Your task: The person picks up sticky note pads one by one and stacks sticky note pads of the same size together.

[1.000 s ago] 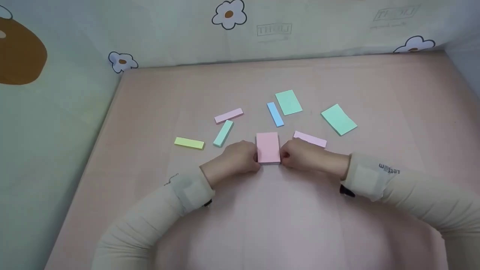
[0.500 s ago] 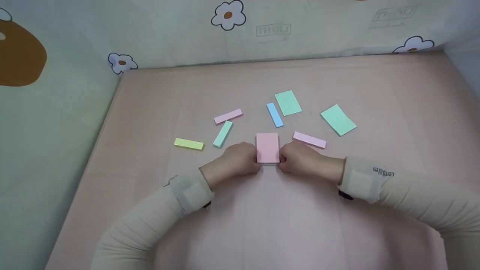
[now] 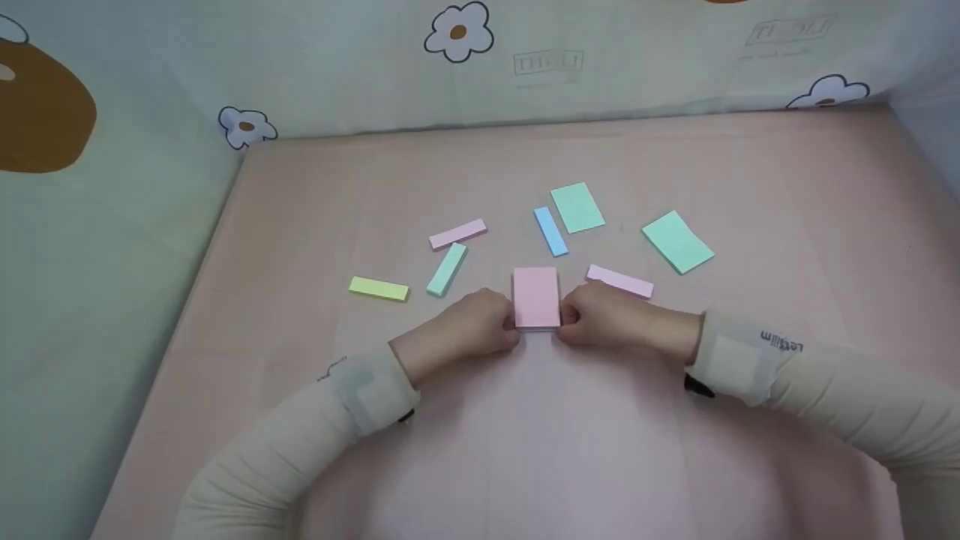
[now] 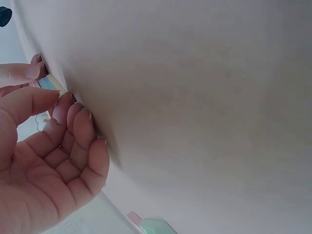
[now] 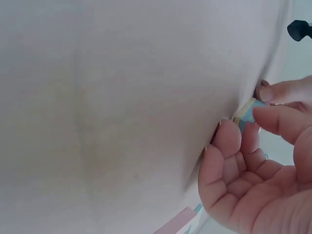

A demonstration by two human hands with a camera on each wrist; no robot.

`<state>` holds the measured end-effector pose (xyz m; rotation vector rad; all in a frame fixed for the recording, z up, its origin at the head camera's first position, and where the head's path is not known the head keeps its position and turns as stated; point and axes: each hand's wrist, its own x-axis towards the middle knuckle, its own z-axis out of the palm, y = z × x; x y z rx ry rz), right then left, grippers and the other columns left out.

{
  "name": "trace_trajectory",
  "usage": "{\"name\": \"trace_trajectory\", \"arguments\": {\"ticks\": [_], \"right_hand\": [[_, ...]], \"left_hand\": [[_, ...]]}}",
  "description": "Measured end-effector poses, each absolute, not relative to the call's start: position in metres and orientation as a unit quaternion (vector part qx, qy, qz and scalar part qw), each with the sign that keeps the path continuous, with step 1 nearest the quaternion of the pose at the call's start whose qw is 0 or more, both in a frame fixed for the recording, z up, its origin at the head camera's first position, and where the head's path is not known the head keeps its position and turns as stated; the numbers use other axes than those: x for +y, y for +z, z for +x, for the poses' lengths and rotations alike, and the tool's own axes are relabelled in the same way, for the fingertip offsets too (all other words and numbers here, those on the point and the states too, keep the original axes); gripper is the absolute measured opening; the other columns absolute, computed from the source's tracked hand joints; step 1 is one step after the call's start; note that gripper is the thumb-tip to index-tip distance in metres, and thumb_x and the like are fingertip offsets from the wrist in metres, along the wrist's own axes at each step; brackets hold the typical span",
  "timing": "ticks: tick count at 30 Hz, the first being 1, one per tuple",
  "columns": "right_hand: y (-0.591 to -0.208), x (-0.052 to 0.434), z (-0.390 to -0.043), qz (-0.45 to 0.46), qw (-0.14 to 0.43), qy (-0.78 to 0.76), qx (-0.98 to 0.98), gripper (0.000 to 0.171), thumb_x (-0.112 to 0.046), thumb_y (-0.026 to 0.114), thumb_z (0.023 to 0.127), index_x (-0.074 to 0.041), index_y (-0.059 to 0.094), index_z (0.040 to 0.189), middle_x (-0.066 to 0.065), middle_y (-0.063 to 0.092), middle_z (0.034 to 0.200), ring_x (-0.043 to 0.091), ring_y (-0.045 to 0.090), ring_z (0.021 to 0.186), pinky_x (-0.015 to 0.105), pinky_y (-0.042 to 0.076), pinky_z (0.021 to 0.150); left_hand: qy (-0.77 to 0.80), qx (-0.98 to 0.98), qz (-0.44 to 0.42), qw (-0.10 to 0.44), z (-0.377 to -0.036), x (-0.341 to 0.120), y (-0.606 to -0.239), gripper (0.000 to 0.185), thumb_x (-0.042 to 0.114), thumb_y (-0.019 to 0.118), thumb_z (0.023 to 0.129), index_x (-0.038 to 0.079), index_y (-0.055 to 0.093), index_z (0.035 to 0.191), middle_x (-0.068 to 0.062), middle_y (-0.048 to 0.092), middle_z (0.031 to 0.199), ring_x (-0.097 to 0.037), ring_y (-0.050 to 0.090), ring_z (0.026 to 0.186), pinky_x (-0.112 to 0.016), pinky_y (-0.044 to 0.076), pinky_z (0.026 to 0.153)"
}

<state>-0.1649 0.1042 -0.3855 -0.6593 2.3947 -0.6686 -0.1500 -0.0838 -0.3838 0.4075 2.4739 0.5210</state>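
A stack of sticky note pads (image 3: 536, 298), pink on top, lies at the middle of the table. Blue and yellow layers of the stack (image 4: 47, 83) show from the side in the left wrist view, and the same layers of the stack (image 5: 246, 115) appear in the right wrist view. My left hand (image 3: 482, 321) grips its left side with curled fingers, the thumb (image 4: 34, 103) close to the stack's edge. Opposite it, my right hand (image 3: 600, 313) holds the right side, fingers curled inward. Parts of the stack's sides are hidden by the fingers.
Beyond the hands lie narrow note strips: yellow (image 3: 379, 289), green (image 3: 447, 269), pink (image 3: 458, 234) and blue (image 3: 551, 232). A pinkish strip (image 3: 621, 282) lies right beside my right hand. Two green rectangular pads (image 3: 577, 207) lie farther back. A flower-patterned cloth (image 3: 360, 67) borders the table.
My left wrist and forearm have shifted slightly toward the lower left. Both hands stay at the sides of the stack, which keeps its place.
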Motion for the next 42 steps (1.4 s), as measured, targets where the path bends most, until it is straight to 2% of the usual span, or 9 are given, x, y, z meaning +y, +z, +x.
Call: {"name": "trace_trajectory", "arguments": {"ticks": [8,17,27,42], "right_hand": [[-0.3862,0.1061,-0.1649,-0.236,0.286,-0.25,0.894,0.013,-0.02,0.062,0.085,-0.009,0.064,0.078,0.0,0.048,0.061,0.015,0.045,0.062,0.025,0.035,0.055],[-0.3874,0.1058,-0.165,-0.236,0.288,-0.253,0.893,0.011,-0.019,0.063,0.085,-0.009,0.066,0.083,0.001,0.05,0.063,0.016,0.046,0.064,0.025,0.037,0.057],[-0.3875,0.1046,-0.1653,-0.257,0.27,-0.227,0.9,0.011,-0.013,0.061,0.082,-0.007,0.064,0.073,-0.002,0.046,0.058,0.013,0.042,0.06,0.024,0.032,0.053],[-0.3877,0.1039,-0.1646,-0.245,0.283,-0.233,0.898,0.01,-0.015,0.062,0.084,-0.007,0.067,0.082,-0.001,0.045,0.058,0.014,0.044,0.06,0.024,0.033,0.053]], "left_hand": [[0.205,0.927,0.17,0.265,-0.1485,-0.0874,-0.385,0.014,0.017,0.058,0.086,0.007,0.067,0.085,-0.001,0.048,0.059,-0.013,0.047,0.058,-0.023,0.036,0.054],[0.204,0.925,0.181,0.265,-0.1492,-0.0879,-0.3869,0.014,0.017,0.057,0.087,0.007,0.068,0.086,0.0,0.047,0.058,-0.013,0.046,0.058,-0.023,0.036,0.054],[0.185,0.928,0.196,0.256,-0.1495,-0.0867,-0.3863,0.014,0.015,0.058,0.086,0.005,0.069,0.086,0.0,0.048,0.058,-0.012,0.045,0.056,-0.021,0.035,0.052],[0.204,0.924,0.183,0.266,-0.1501,-0.0892,-0.3874,0.013,0.016,0.058,0.086,0.008,0.067,0.083,-0.001,0.047,0.058,-0.013,0.046,0.057,-0.022,0.035,0.053]]}}
